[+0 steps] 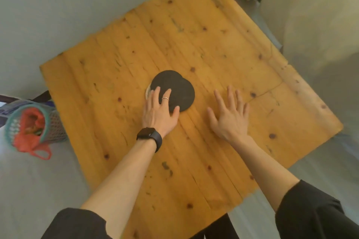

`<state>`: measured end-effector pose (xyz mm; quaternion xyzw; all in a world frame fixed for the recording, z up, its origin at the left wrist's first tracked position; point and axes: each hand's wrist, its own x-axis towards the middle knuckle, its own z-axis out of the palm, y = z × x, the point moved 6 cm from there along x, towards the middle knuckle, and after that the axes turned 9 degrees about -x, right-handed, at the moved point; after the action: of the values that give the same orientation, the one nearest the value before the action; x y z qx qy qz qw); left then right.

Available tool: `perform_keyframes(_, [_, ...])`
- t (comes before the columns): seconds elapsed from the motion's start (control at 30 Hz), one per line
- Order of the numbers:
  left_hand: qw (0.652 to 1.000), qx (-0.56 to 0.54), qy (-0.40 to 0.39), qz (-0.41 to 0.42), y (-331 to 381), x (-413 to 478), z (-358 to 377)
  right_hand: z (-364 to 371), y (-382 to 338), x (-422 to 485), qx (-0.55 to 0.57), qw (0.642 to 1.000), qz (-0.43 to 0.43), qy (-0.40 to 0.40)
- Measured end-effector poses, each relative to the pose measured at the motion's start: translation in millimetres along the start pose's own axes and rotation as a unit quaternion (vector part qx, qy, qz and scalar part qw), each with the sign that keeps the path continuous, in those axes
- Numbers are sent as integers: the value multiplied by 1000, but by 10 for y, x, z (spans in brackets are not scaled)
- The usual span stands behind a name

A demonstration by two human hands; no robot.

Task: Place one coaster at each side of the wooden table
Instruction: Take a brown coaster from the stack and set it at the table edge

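A small stack of round dark coasters (175,88) lies near the middle of the wooden table (213,48), slightly fanned, with a pale edge showing at its left. My left hand (159,110), with a ring and a black watch on the wrist, lies flat with its fingers spread on the near left part of the stack. Just right of the stack, my right hand (229,114) hovers with fingers apart over bare wood and holds nothing.
A teal mesh basket (29,122) with an orange net bag inside stands on the floor left of the table. A pale curtain or cloth (310,15) hangs at the right. Grey floor surrounds the table.
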<state>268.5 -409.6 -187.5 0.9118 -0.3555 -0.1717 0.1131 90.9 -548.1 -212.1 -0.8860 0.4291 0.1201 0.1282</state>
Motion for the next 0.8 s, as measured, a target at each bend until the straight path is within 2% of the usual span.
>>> perform_keyframes(0.2, [995, 38, 45, 83, -46, 357, 132, 263, 9, 80, -41, 999, 10, 14])
perform_keyframes(0.33, [977, 96, 97, 162, -76, 431, 108, 270, 8, 118, -48, 999, 13, 8])
perform_keyframes(0.4, [963, 169, 79, 196, -26, 449, 133, 291, 6, 104, -53, 999, 10, -3])
perform_keyframes(0.53, [920, 313, -59, 227, 165, 481, 146, 283, 24, 106, -51, 998, 9, -19])
perform_keyframes(0.57, [910, 335, -69, 235, 260, 486, 73, 283, 21, 113, -50, 998, 8, -28])
perform_keyframes(0.63, [896, 366, -41, 247, 482, 481, -83, 266, 11, 112, -46, 998, 9, -45])
perform_keyframes(0.67, [900, 363, -43, 238, 554, 486, -76, 262, 10, 112, -45, 997, 8, -54])
perform_keyframes(0.73, [930, 312, -112, 160, 623, 451, -51, 251, 13, 111, -43, 996, 6, -77])
perform_keyframes(0.8, [950, 272, -108, 106, 667, 409, -125, 241, 12, 113, -48, 994, 1, -101])
